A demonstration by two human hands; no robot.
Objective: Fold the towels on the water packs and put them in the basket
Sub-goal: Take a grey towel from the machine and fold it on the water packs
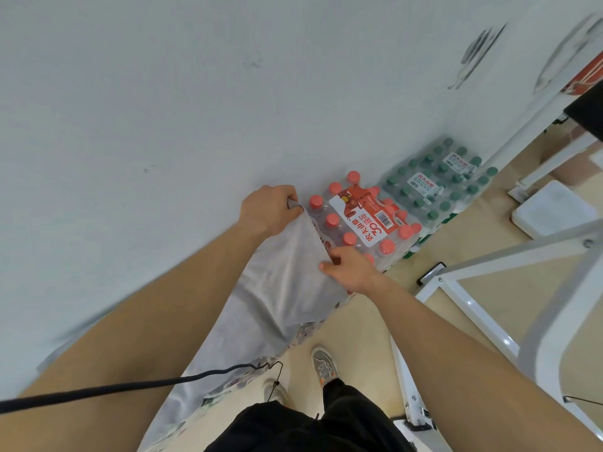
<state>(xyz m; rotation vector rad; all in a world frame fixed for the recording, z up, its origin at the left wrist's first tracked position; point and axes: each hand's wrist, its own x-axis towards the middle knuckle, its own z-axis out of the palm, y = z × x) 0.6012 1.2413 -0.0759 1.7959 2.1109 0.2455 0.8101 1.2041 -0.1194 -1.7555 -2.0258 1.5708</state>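
Observation:
A grey towel lies over the near part of the water packs along the white wall. My left hand pinches its far corner by the wall. My right hand pinches the towel's right edge, over the pack of red-capped bottles. Beyond that pack stands a pack of green-capped bottles. More grey cloth covers the packs nearer to me. No basket is in view.
A white metal frame stands on the beige floor to my right, with a white box behind it. A black cable runs across my left forearm. My shoes are below, close to the packs.

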